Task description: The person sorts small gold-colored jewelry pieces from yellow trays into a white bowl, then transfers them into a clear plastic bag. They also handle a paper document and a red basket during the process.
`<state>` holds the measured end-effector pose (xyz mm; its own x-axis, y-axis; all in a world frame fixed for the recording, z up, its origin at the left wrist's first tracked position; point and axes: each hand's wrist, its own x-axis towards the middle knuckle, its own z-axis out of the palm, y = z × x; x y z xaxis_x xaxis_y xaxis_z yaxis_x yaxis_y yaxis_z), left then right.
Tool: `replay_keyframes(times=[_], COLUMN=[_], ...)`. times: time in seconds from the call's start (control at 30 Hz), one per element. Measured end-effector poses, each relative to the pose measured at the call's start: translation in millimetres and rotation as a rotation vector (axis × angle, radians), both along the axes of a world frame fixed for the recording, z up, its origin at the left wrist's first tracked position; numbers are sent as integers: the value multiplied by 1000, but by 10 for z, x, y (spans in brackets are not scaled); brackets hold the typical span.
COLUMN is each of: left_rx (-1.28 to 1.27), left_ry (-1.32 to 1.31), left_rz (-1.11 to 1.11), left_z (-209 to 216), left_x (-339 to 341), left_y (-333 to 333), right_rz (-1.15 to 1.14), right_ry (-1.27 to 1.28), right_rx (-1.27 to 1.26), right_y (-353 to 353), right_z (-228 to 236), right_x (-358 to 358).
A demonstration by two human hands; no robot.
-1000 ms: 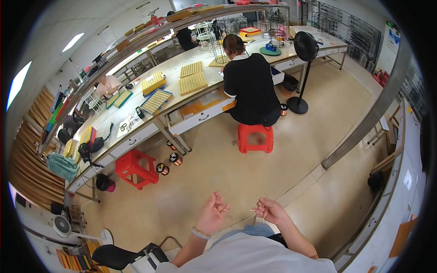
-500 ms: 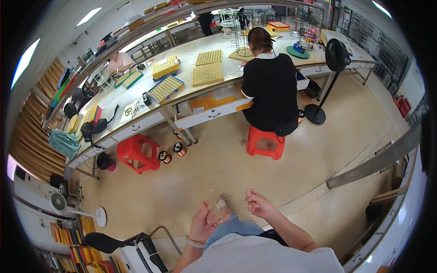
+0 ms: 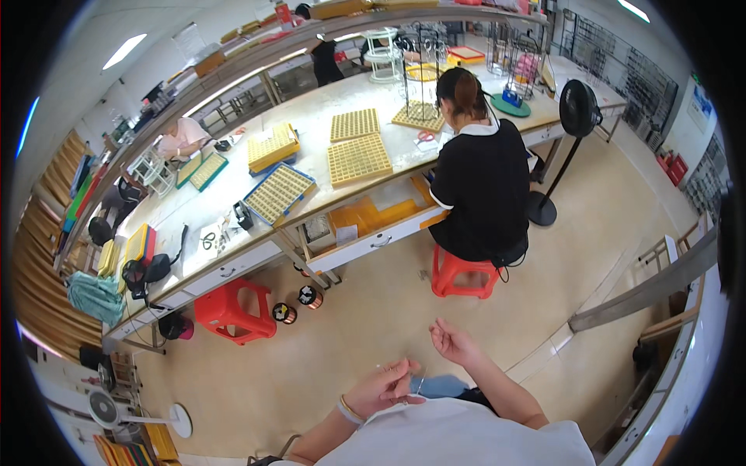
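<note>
My left hand [image 3: 382,386], with a band and a bracelet at the wrist, is in front of my white shirt [image 3: 431,431]. Its thumb and fingers are pinched together. Farther up and to the right, my right hand [image 3: 453,342] is raised over the floor with its fingers curled in and their tips together. The two hands are apart. Whatever either one holds, if anything, is too small to make out. Part of my blue trouser leg [image 3: 444,386] shows below them.
A person in black [image 3: 488,179] sits ahead on a red stool [image 3: 464,274] at a long worktable [image 3: 311,128]. Yellow gridded trays [image 3: 357,158] lie there above an open drawer [image 3: 381,242]. Another red stool [image 3: 233,311], wire spools [image 3: 309,296] and a standing fan [image 3: 579,109] occupy the floor.
My left hand has moved right, toward my right hand, which stays raised and curled. The worktable and seated person appear nearer, and the black chair at lower left has mostly left view.
</note>
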<state>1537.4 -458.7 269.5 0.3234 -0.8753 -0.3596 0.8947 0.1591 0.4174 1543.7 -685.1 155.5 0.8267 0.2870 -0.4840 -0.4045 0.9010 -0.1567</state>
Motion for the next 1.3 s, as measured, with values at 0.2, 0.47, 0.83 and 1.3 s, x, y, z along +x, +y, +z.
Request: replay_keyframes(times=[0.2, 0.47, 0.83, 1.3], left_rx=[24, -104, 78, 172], left_ry=[165, -336, -10, 316], left_rz=[52, 560, 733, 592], left_z=[67, -28, 315, 359], left_x=[738, 1783, 3252, 4822], left_y=[111, -40, -508, -294], right_rz=[-112, 92, 236, 312], right_ry=[-58, -102, 74, 77], right_rx=[78, 58, -80, -263], right_y=[32, -121, -251, -8], right_z=[25, -68, 48, -549], right_x=[708, 1817, 3755, 5000])
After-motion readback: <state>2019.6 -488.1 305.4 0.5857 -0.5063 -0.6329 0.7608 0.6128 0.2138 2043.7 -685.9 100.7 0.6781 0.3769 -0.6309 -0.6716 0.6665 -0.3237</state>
